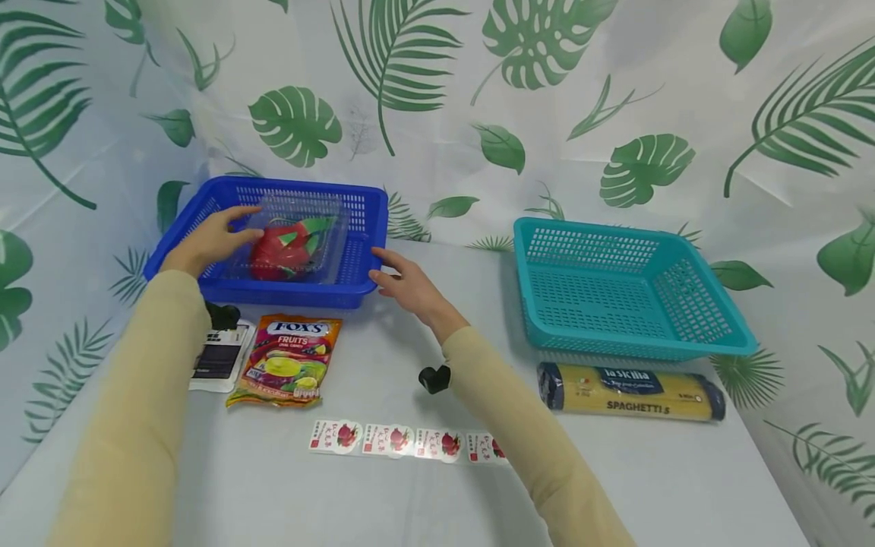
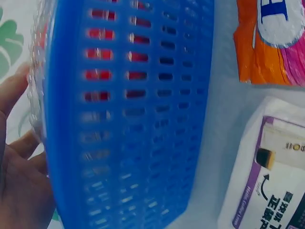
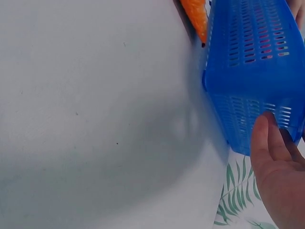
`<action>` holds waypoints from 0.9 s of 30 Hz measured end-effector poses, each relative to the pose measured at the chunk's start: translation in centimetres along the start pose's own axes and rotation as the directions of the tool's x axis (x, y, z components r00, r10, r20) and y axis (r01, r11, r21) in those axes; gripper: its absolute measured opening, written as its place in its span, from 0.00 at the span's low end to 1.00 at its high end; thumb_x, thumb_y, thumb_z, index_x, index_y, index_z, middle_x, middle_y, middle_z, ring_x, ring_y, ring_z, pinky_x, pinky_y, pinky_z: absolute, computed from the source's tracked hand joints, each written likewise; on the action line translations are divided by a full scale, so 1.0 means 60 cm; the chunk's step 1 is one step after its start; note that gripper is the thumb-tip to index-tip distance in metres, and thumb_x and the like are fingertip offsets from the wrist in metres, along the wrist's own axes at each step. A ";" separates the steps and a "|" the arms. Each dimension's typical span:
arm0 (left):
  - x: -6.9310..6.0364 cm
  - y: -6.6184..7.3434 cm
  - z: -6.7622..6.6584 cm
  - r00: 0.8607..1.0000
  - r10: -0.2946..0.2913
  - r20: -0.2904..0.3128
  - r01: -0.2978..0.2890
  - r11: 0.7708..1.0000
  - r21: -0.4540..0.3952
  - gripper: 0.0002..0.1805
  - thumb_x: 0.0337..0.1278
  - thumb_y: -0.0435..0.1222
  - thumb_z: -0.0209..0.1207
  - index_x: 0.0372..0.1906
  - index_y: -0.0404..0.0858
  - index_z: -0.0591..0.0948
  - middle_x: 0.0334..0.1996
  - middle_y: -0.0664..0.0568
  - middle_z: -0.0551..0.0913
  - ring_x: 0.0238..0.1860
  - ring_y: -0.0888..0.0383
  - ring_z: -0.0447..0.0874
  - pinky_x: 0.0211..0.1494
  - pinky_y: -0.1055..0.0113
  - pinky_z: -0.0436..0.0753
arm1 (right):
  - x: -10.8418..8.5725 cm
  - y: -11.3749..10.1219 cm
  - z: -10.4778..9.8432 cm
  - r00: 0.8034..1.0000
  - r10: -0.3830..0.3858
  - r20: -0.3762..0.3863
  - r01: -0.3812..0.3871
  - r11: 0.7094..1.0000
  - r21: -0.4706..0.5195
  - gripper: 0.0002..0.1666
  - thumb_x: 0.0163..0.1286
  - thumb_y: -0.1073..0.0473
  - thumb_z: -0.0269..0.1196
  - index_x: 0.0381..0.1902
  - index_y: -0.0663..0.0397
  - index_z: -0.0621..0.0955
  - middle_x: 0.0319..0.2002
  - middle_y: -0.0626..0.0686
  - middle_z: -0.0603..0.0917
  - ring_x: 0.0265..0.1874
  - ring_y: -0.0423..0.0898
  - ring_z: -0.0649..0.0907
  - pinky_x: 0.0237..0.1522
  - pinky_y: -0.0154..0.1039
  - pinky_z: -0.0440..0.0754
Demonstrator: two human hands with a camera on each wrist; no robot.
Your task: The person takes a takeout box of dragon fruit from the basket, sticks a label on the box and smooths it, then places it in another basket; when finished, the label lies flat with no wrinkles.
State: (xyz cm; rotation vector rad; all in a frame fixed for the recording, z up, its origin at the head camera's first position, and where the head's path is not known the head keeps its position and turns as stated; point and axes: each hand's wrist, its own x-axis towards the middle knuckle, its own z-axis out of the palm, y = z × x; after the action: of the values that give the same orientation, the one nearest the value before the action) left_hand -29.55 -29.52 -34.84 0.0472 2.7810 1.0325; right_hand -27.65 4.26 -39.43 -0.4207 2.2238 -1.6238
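A clear plastic clamshell box (image 1: 333, 254) with a red and green dragon fruit-like item (image 1: 280, 251) inside sits in the blue basket (image 1: 287, 292). At the box's left side is my left hand (image 1: 208, 241), its thumb and fingers spread apart and the tips at the plastic. My right hand (image 1: 413, 287) is at the basket's right end, fingers extended against or close beside the outer wall. In the right wrist view, that hand (image 3: 281, 167) shows thumb and fingers by the slotted side (image 3: 243, 112); firm contact cannot be made out.
A Fox's candy bag (image 1: 287, 361) and a white-and-black packet (image 1: 220, 357) lie before the blue basket. A strip of stickers (image 1: 396, 441) lies nearer me. On the right stand a teal basket (image 1: 588, 300) and, in front of it, a spaghetti pack (image 1: 629, 391). A leaf-patterned curtain (image 1: 424, 106) hangs behind.
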 end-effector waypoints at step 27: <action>0.016 0.009 0.037 0.994 0.000 0.108 0.015 0.990 -0.141 0.44 0.64 0.58 0.55 0.78 0.48 0.52 0.72 0.31 0.55 0.67 0.30 0.58 0.64 0.32 0.62 | 0.000 0.000 -0.001 0.999 0.039 0.004 -0.039 0.999 -0.006 0.33 0.76 0.50 0.56 0.75 0.39 0.62 0.72 0.51 0.63 0.64 0.51 0.73 0.57 0.42 0.77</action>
State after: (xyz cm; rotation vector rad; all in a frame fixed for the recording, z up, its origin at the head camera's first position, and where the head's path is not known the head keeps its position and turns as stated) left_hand -30.12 -27.60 -36.27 0.0711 2.6030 1.1866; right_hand -27.70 4.32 -39.42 -0.3798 2.2196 -1.5957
